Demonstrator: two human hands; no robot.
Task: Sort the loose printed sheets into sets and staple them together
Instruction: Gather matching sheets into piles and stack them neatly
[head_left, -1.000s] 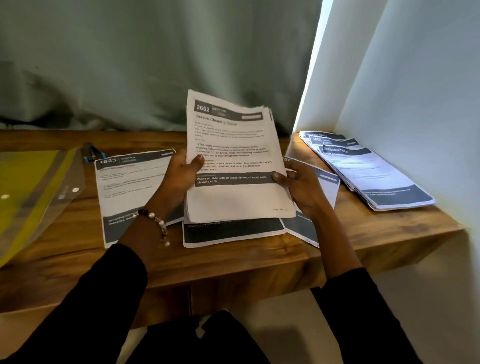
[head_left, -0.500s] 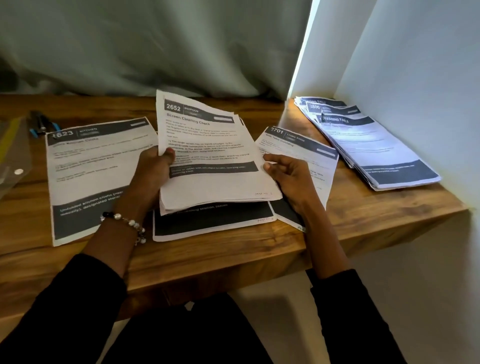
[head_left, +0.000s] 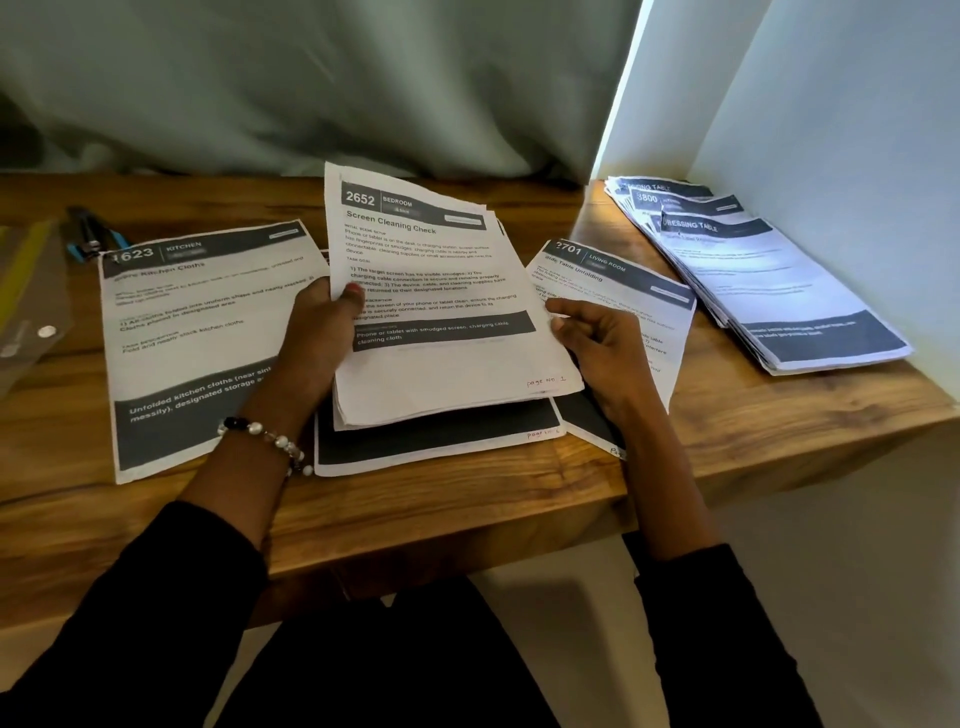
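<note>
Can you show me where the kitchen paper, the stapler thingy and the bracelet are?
Kitchen sheet (head_left: 208, 332): head view, its white middle.
Stapler (head_left: 91, 234): head view, its dark body.
Bracelet (head_left: 270, 439): head view, a pale bead on the left wrist.

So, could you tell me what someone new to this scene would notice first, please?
Most striking is the bundle of sheets headed "2652 Bedroom, Screen Cleaning Check", held over the middle of the wooden desk by the left hand, thumb on top, with the right hand at its other edge. Flat beside it lie the "Kitchen" sheet to the left and the "Living Room" sheet to the right. A fanned stack of sheets sits against the white wall at far right.
</note>
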